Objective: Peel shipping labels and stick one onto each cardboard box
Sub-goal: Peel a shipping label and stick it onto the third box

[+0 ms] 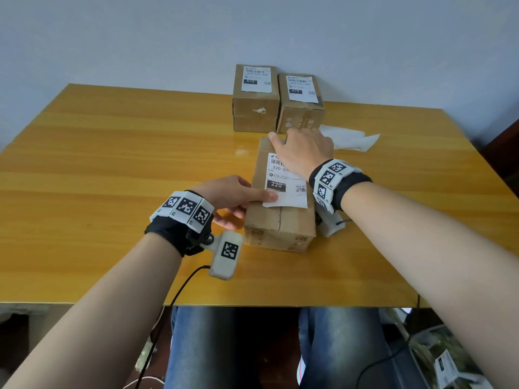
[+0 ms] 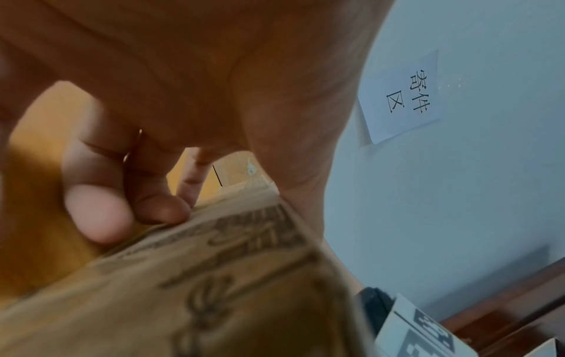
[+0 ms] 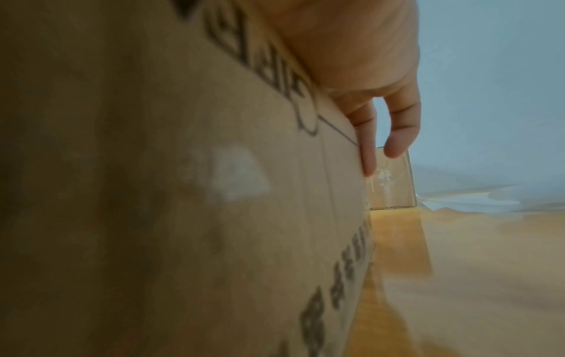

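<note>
A long cardboard box lies in the middle of the table, with a white shipping label on its top. My left hand grips its left top edge: the thumb presses the label's near-left corner while the fingers curl against the box's side. Over the far end lies my right hand, palm covering the label's upper part. Its fingers bend down over the box's right side. Two smaller boxes stand at the back, each bearing a label.
Peeled white backing sheets lie on the wooden table right of the back boxes. A paper sign hangs on the pale wall. My legs show below the table's near edge. A dark cabinet stands at the right.
</note>
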`<state>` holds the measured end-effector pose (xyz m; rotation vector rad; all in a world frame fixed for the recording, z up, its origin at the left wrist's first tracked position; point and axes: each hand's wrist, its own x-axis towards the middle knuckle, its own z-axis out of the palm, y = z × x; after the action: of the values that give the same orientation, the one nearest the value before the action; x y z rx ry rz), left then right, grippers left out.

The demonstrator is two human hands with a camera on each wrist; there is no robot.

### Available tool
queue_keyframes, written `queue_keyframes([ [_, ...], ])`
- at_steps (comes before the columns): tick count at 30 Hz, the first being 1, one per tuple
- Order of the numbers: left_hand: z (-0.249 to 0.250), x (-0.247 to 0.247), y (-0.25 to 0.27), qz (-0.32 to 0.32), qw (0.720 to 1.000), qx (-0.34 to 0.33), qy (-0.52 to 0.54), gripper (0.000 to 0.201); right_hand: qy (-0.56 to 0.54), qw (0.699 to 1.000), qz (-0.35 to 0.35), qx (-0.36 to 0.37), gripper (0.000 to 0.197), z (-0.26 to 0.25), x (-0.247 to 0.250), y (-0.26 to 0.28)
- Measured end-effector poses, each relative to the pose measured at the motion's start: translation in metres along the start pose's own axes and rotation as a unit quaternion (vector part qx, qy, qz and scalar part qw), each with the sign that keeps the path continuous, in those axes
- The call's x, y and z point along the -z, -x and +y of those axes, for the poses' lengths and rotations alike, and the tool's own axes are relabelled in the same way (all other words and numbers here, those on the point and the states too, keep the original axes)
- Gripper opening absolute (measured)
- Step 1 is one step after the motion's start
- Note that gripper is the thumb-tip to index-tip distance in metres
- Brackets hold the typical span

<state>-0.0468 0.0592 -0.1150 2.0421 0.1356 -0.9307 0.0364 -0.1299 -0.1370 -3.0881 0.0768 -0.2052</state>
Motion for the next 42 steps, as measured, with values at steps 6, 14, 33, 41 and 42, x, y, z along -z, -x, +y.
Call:
queue_keyframes([
  [6, -0.002, 0.0, -0.004, 0.004, 1.0, -0.004, -0.006, 0.068, 0.006, 1.0, 0.018, 0.015, 0.073, 0.002, -0.003, -0.009],
  [14, -0.002, 0.002, -0.007, 0.005, 1.0, -0.005, -0.005, 0.065, 0.015, 0.999, 0.029, 0.028, 0.072, 0.004, -0.005, -0.019],
  [33, -0.005, 0.004, -0.014, 0.002, 1.0, -0.009, -0.005, 0.069, -0.064, 0.994, 0.072, 0.053, 0.071, 0.012, -0.003, -0.038],
  [41, -0.005, 0.003, -0.012, 0.0, 1.0, -0.008, -0.004, 0.068, -0.286, 0.954, 0.074, -0.046, 0.073, 0.035, -0.01, -0.049],
  [42, -0.005, 0.003, -0.012, 0.001, 1.0, -0.007, -0.003, 0.071, -0.302, 0.949, 0.079, -0.051, 0.072, 0.037, -0.01, -0.047],
])
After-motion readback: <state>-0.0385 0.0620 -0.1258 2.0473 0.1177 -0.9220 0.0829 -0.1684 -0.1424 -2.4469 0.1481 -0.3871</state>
